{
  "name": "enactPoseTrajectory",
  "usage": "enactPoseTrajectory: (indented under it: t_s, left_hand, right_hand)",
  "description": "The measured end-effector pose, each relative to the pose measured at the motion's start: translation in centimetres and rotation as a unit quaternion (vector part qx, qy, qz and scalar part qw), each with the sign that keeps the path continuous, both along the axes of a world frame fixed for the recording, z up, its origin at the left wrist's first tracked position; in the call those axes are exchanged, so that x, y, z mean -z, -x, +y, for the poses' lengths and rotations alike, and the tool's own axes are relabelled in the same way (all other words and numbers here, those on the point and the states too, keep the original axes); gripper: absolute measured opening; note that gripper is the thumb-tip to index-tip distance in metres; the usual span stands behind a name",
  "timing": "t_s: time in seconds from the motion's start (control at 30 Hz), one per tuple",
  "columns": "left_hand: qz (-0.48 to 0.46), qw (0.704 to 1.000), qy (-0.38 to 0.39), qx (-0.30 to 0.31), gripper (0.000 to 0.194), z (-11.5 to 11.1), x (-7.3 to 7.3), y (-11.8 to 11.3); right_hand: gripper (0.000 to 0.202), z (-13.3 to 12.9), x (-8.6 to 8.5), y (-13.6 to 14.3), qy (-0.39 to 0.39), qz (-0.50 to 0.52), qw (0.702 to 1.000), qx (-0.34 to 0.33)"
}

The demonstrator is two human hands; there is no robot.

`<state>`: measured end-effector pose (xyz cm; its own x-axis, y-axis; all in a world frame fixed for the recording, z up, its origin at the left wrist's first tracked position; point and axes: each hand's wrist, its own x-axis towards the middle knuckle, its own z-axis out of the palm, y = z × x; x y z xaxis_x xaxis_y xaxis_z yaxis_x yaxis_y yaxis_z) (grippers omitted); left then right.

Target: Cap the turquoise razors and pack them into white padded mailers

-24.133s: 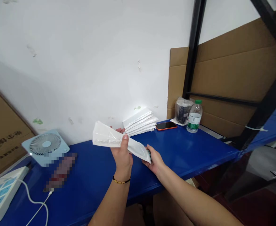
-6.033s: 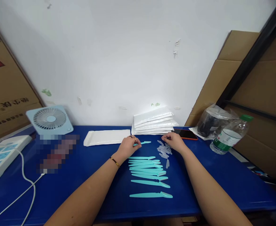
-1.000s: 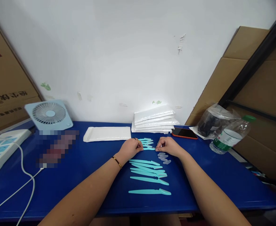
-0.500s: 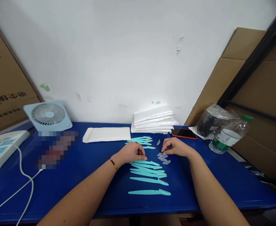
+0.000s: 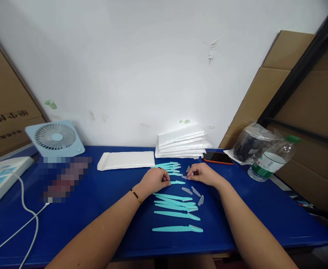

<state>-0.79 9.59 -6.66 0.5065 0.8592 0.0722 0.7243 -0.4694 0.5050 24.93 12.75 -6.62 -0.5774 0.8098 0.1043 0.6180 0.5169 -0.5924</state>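
Observation:
My left hand (image 5: 156, 181) is closed, its fingers pinched on the handle of a turquoise eyebrow razor (image 5: 178, 182) whose blade end points right. Facing it, my right hand (image 5: 204, 175) pinches a small translucent blade cover (image 5: 184, 177), just off the razor's tip. Several more turquoise razors (image 5: 177, 228) lie in a spaced column below my left hand, blade ends to the right. Beyond that hand sits another group of razors (image 5: 168, 164), partly hidden by it. Loose clear covers (image 5: 196, 191) lie below my right hand, and one more cover (image 5: 188, 169) lies beyond its fingertips.
A white padded envelope (image 5: 127, 160) lies at the back, beside a stack of similar envelopes (image 5: 182, 142). Right of these are a phone (image 5: 218, 157), a bagged dark object (image 5: 243, 147) and a water bottle (image 5: 272, 160). A fan (image 5: 56, 137), power strip (image 5: 7, 173) and white cable (image 5: 26, 201) occupy the left.
My left hand has taken a razor off the near group and shifted slightly up. My right hand has moved up and left with a cover, and the loose covers are spread apart.

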Motion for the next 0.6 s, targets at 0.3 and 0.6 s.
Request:
enactPoseTrajectory:
  t_s: [0.3, 0.6]
  left_hand:
    - [-0.005, 0.999, -0.010, -0.031, 0.017, 0.4, 0.6, 0.1]
    - [-0.008, 0.998, -0.058, -0.034, 0.013, 0.9, 1.0, -0.4]
  right_hand:
    - [0.018, -0.3, 0.0, -0.2, 0.034, -0.018, 0.999, 0.031]
    - [0.015, -0.3, 0.5, 2.2, -0.030, 0.004, 0.999, 0.034]
